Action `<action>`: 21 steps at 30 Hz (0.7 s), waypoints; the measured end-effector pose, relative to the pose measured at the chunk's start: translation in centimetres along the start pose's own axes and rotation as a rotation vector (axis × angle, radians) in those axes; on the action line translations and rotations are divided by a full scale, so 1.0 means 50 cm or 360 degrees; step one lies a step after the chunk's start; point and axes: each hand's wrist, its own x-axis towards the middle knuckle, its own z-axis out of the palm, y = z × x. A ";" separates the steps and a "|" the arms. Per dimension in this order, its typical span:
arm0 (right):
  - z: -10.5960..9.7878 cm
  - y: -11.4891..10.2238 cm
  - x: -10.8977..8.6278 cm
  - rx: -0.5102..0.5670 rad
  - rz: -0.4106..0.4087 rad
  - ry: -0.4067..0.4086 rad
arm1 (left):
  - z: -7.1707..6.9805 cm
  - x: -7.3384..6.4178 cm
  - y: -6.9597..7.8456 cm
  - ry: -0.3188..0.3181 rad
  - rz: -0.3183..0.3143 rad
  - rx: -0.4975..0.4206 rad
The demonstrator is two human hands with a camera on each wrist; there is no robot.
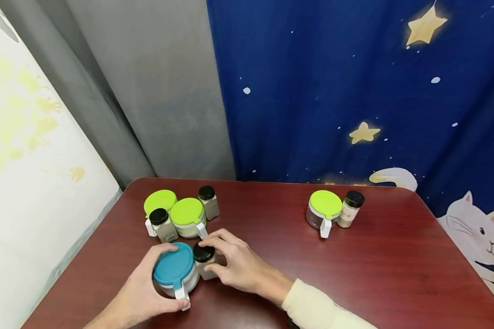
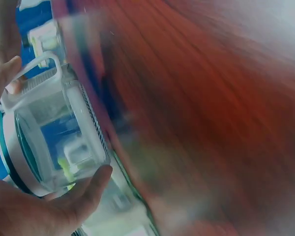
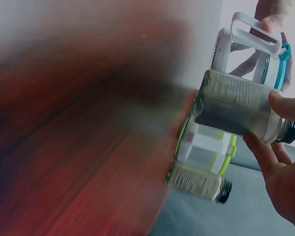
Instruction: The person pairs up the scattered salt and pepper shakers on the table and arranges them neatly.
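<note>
At the table's near left, my left hand [image 1: 136, 289] grips a clear jar [image 1: 174, 265] with a blue lid and a white handle. Thumb and fingers span opposite sides of it in the left wrist view, where the jar's glass body [image 2: 51, 132] looks see-through. Right beside it, my right hand [image 1: 243, 267] holds a square spice bottle [image 1: 203, 254] by its upper part, just under the black cap. The right wrist view shows the bottle's printed label [image 3: 236, 93] and greyish contents. Jar and bottle stand side by side, overlapping in that view.
Just behind are two green-lidded jars [image 1: 159, 201] [image 1: 187, 211] and two more black-capped spice bottles [image 1: 164, 228] [image 1: 211, 205]. Farther right on the reddish-brown table [image 1: 267, 214] stand another green-lidded jar [image 1: 325, 204] and a round black-capped shaker [image 1: 349, 212]. Curtains [image 1: 181, 91] hang behind.
</note>
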 end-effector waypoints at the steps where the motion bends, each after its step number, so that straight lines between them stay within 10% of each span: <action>1: -0.008 -0.001 -0.012 0.0018 0.0012 0.0017 | 0.009 0.002 0.009 -0.0016 0.0000 -0.0011; 9: -0.082 0.001 -0.106 0.0073 0.0023 0.0147 | 0.081 0.034 0.068 -0.0223 -0.0044 -0.0103; 21: -0.182 0.010 -0.221 0.0149 0.0321 0.0294 | 0.198 0.106 0.146 -0.0314 0.0190 -0.0070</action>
